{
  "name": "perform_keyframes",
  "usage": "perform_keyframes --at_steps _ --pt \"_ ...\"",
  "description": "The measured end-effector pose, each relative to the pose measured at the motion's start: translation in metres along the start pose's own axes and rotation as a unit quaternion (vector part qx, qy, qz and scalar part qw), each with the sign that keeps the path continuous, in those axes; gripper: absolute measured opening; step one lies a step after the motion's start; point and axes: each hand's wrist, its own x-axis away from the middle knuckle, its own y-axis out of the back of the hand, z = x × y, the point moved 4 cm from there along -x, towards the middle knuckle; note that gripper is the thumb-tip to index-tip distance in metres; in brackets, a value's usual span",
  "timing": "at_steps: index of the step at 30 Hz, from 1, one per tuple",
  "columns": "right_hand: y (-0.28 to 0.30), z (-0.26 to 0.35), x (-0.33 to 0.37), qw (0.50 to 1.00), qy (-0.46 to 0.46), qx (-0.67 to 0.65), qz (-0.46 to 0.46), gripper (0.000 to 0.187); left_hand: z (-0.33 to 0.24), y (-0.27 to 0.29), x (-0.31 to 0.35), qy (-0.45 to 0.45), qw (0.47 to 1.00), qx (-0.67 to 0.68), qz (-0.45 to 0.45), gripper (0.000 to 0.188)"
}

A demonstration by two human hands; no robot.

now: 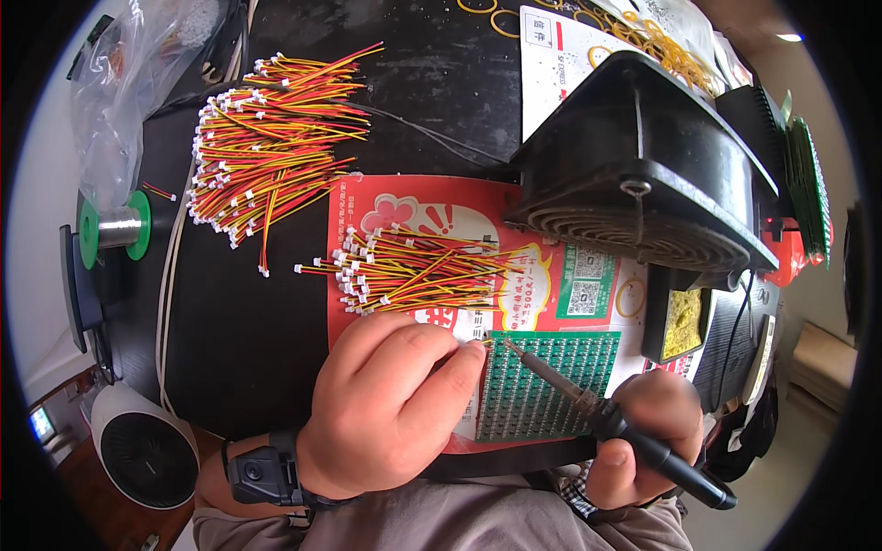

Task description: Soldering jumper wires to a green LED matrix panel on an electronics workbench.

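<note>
My right hand (650, 432) is wrapped round the black handle of a soldering iron (643, 445). The iron's tip points up and left, at the top left corner of a green circuit board panel (551, 386) with rows of small pads. At that same corner my left hand (395, 395) pinches a thin wire (488, 342); only a short yellowish end shows past the fingertips, close to the iron's tip. Just beyond my left hand lies a small bunch of red, yellow and black connector cables (413, 271) with white plugs, on a red printed sheet (344, 207).
A larger heap of connector cables (276, 147) lies at the far left. A solder spool (119, 226) stands left of it. A black fan (634, 174) looms beyond the panel, near a yellow cleaning sponge (684, 323). Rubber bands (657, 46) lie at the back right.
</note>
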Motion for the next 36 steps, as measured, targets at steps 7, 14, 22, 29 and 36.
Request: perform_keyframes --at_steps 7,14,22,29,36 --pt "-0.0002 -0.0005 -0.0001 1.000 0.004 -0.003 0.015 0.034 -0.0015 0.0014 -0.0028 0.003 1.000 0.002 0.004 0.023" --pt "-0.0028 -0.0005 -0.0013 1.000 0.012 -0.005 0.016 0.034 -0.0001 0.0009 -0.0023 0.005 1.000 -0.001 0.001 0.022" --pt "-0.0017 -0.0004 -0.0021 1.000 0.018 -0.002 0.022 0.035 -0.0002 0.0003 -0.0020 0.000 1.000 0.001 -0.005 0.023" --pt "-0.0017 -0.0007 -0.0005 1.000 0.013 0.007 0.023 0.036 -0.0003 0.0008 -0.0018 -0.003 1.000 0.003 0.002 0.024" --pt "-0.0012 -0.0019 -0.0001 1.000 0.019 0.005 0.018 0.037 -0.0008 0.0008 -0.0027 -0.001 1.000 0.005 0.005 0.026"
